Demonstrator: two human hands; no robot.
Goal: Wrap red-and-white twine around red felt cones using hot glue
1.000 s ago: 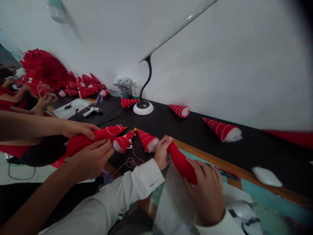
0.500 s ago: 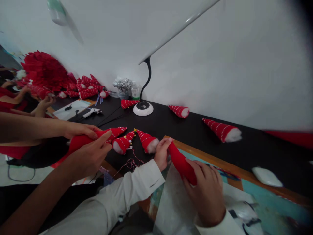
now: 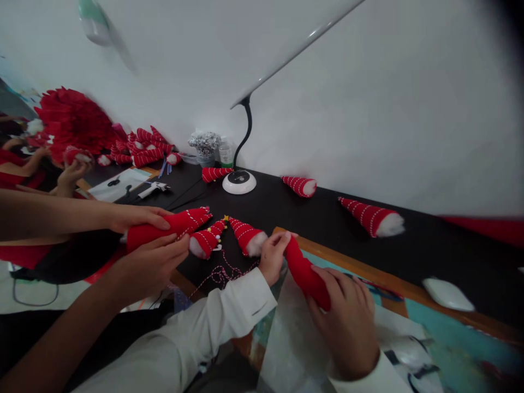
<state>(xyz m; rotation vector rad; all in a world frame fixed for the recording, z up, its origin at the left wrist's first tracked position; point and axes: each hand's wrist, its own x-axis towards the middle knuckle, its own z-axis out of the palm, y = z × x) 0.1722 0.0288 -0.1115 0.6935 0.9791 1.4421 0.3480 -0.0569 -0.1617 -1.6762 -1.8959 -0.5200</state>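
Note:
Between my hands is a plain red felt cone (image 3: pixel 305 270), its surface crumpled. My left hand (image 3: pixel 273 259) pinches the narrow upper end. Around the wider lower end curl the fingers of my right hand (image 3: pixel 346 316), partly covering it. Just beyond my left hand lies a red cone with white stitched lines and white stuffing (image 3: pixel 246 237). Beside that one is a decorated cone (image 3: pixel 207 238) with small pompoms and a yellow star tip. Loose red-and-white twine (image 3: pixel 221 271) trails below them. A white sheet (image 3: pixel 286 344) lies under my hands.
At left, a co-worker's hands (image 3: pixel 151 262) hold another red cone (image 3: pixel 172 224) with twine. A desk lamp (image 3: pixel 239 183) stands on the black table, with striped cones (image 3: pixel 370 216) along the wall. A glue gun (image 3: pixel 153 188) lies farther left, near piled cones (image 3: pixel 143 147).
The felt cone in my hands looks more crumpled along its length; my hands have barely moved. The co-worker's cone has tilted and more of it shows as their near hand lowered.

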